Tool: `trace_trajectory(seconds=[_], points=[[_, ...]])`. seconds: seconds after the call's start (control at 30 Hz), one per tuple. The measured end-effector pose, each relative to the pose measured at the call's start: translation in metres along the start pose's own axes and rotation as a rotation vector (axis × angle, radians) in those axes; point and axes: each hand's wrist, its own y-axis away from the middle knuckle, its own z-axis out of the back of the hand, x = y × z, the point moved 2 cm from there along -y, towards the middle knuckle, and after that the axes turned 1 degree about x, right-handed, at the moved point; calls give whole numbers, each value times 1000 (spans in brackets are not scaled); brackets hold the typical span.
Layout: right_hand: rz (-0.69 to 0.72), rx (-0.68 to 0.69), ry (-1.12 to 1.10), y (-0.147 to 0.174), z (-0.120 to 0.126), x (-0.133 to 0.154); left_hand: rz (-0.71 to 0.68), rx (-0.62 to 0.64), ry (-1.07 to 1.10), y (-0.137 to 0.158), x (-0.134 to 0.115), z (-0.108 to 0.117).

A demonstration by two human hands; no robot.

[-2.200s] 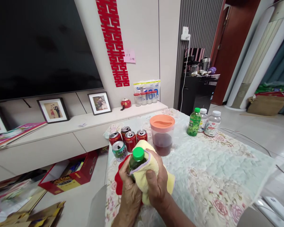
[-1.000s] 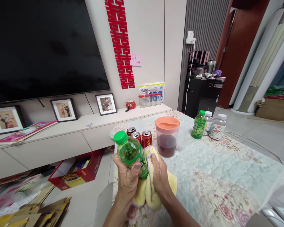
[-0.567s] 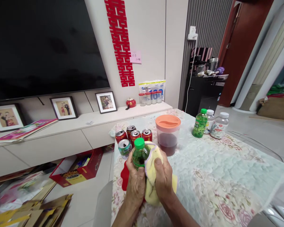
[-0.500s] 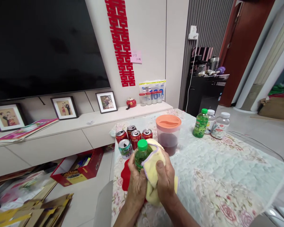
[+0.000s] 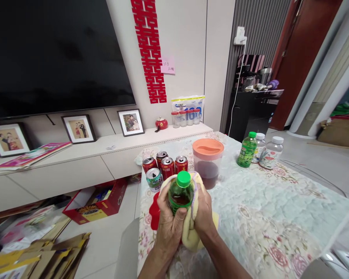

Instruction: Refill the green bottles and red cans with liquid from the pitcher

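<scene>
Gripping green-capped bottle [image 5: 179, 196] between both hands, cap up, over the near left part of the floral tablecloth [image 5: 264, 201]. Left hand [image 5: 168, 221]: closed around left and near sides of the bottle, thumb laid across its near face. Right hand [image 5: 204, 212]: closed on yellow cloth [image 5: 190, 232], holding it against the right side of the bottle. Cloth wrapped partly around, purple hem along the right side, one fold hanging between the wrists, another strip visible at upper left beside the left fingers. Cap and shoulder of bottle exposed above the grip; base hidden by hands and cloth. Contact of base with tabletop: cannot tell.

Just left of left hand: red flat piece [image 5: 154, 215], partly covered, identity unclear.

Beyond the hands, to the left: green can [image 5: 154, 180], upright, just nearer than four red cans [image 5: 168, 169], clustered. Right of these: pitcher [image 5: 208, 162], orange lid [image 5: 208, 146] on, dark liquid in lower part. Farther right: second green-capped bottle [image 5: 246, 153] beside two white-capped bottles [image 5: 270, 155], all upright.

Farthest: low cabinet [image 5: 125, 159], bearing framed photos [image 5: 130, 122], red pot [image 5: 161, 123] and red-lidded jars [image 5: 182, 119]. Far left, above: television [image 5: 55, 54].
</scene>
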Motion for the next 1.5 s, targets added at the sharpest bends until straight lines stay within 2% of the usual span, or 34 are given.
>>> trace_trajectory(seconds=[0.1, 0.23, 0.43, 0.53, 0.7, 0.83, 0.93, 1.13, 1.27, 1.33, 1.5], points=[[-27, 37, -11, -2, -6, -5, 46, 31, 29, -7, -15, 1], [-75, 57, 2, -2, -11, -11, 85, 10, 98, -20, -29, 4], [-182, 31, 28, -1, -11, -21, 179, -75, 235, -28, -27, 3], [-204, 9, 41, -1, -9, -25, 242, -43, 343, -29, -28, 2], [-140, -25, 103, -2, -4, -21, 270, 101, 449, -30, -27, 7], [-75, -24, 108, 1, -2, -14, 224, 151, 284, -25, -25, 11], [-36, -13, 70, 3, -2, -7, 248, 135, 185, -19, -25, 7], [29, -19, -25, 13, 4, 5, 281, 82, 150, -12, -18, -4], [189, 39, 52, 17, 8, 4, 354, 44, 147, -7, -15, -5], [230, 71, 102, 15, 7, 2, 361, 71, 161, -6, -17, -4], [154, 71, 119, 10, 2, -2, 338, 141, 226, -6, -17, 3]])
